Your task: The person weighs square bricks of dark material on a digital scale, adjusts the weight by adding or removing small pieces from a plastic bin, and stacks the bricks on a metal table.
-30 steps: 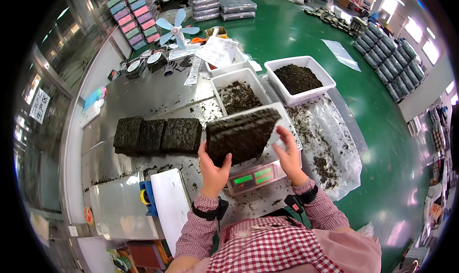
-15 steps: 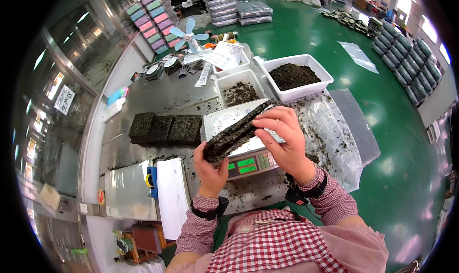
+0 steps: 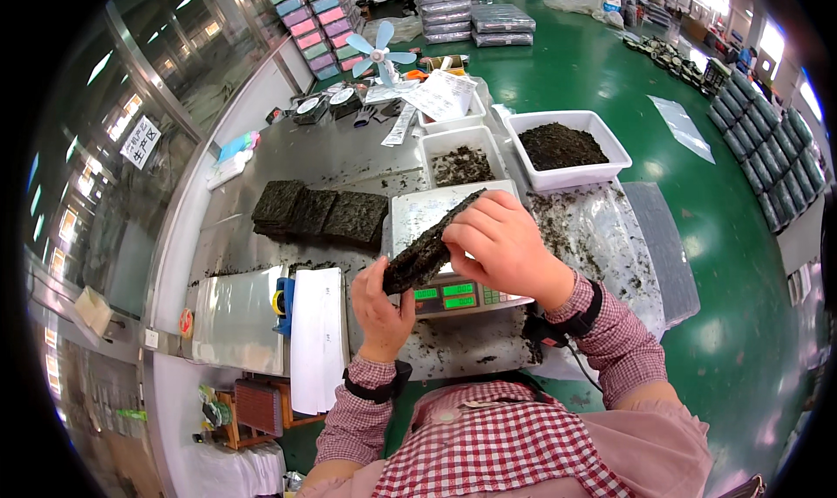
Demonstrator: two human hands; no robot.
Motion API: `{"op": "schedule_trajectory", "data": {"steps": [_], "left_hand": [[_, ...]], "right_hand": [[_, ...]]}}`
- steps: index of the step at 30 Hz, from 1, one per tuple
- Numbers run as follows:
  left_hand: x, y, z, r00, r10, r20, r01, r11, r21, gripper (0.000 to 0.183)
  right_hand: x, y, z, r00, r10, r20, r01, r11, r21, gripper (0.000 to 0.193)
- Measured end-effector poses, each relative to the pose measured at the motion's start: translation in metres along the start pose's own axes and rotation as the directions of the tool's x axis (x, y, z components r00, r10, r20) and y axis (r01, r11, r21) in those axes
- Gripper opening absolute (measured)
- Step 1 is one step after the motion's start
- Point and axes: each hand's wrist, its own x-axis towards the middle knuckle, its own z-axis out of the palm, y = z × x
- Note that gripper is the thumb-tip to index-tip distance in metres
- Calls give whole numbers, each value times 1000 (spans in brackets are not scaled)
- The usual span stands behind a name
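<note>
Dark seaweed stack point(image 3: 427, 252) gripped edge-on by left hand point(image 3: 382, 311) and right hand point(image 3: 499, 247), above scale point(image 3: 440, 237). Beyond, crumb-filled white tubs point(image 3: 571, 148); leftward, more seaweed piles point(image 3: 318, 212).

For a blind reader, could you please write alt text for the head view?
Both hands, left hand and right hand, hold a dark seaweed stack edge-on above a digital scale. More seaweed stacks lie on the metal table.
</note>
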Motion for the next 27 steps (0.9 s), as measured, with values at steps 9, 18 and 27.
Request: {"op": "schedule_trajectory", "data": {"steps": [9,18,27], "left_hand": [[-3,-75,14,897,-428,114,437,814,-382,73],[-8,-147,76,500,-621,603,866,365,-342,89],[-3,-143,104,919,-380,102,342,900,269,82]], "right_hand": [[32,108,83,811,583,-53,-548,787,283,12],[-68,177,91,584,794,-166,-802,597,33,19],[-300,-35,-55,1,968,-253,-1000,8,25,39]]}}
